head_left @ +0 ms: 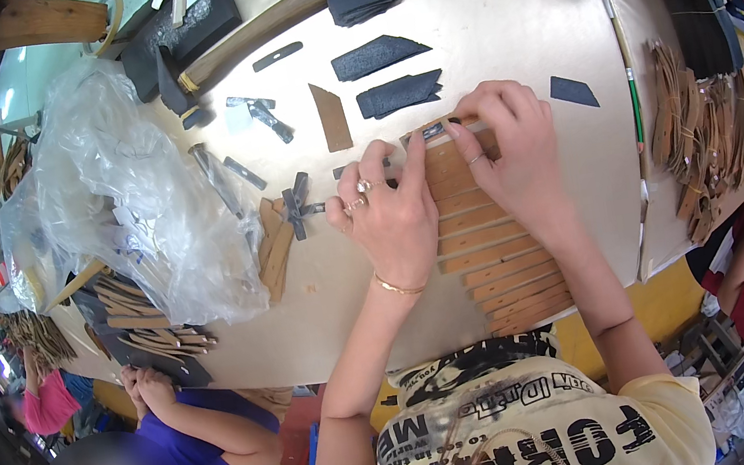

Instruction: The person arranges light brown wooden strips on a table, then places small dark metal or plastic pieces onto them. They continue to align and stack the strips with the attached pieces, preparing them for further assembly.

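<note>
Here, half-curled, the left hand (391, 201) and right hand (512, 139) flank a dark strip (433, 130) lying crosswise between them; grip unclear.

Head view from the left of two side-by-side fisheye cameras, facing down at close range onto the wearer's left hand (394, 219), right hand (515, 148) and the pale surface (589, 190); straight edges bow toward the periphery.
</note>
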The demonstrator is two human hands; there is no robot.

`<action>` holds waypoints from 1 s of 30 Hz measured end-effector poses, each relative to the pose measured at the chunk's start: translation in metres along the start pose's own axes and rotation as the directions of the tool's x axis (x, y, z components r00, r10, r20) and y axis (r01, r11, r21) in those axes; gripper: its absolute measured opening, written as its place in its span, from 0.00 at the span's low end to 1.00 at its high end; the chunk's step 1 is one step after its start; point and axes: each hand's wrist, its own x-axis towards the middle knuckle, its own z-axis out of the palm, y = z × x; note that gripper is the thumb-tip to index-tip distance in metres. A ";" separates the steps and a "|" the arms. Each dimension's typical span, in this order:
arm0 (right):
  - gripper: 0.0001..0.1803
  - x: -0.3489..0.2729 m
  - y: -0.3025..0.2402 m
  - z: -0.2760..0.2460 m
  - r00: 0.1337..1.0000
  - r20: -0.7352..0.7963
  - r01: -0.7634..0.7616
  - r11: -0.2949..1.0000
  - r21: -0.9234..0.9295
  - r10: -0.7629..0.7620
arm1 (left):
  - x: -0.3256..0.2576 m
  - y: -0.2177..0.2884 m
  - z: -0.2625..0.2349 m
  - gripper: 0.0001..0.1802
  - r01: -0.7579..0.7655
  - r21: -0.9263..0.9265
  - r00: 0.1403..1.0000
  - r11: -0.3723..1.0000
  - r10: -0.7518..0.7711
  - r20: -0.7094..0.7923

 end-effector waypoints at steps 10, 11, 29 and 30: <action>0.25 -0.028 -0.002 -0.011 0.995 0.090 0.078 0.886 -0.457 -0.041 | -0.003 -0.006 -0.002 0.21 -0.042 -0.029 0.999 0.999 0.043 0.024; 0.25 -0.028 -0.001 -0.013 0.996 0.088 0.059 0.885 -0.461 -0.021 | -0.003 -0.007 -0.002 0.21 -0.036 -0.062 0.999 0.997 0.039 0.039; 0.24 -0.037 -0.017 -0.009 0.995 0.022 0.095 0.933 -0.347 -0.093 | -0.017 -0.053 -0.026 0.21 -0.048 -0.230 0.996 0.972 0.030 -0.083; 0.25 -0.036 -0.016 -0.007 0.995 0.043 0.096 0.925 -0.367 -0.086 | -0.018 -0.045 -0.023 0.23 -0.066 -0.221 0.997 0.973 0.057 -0.047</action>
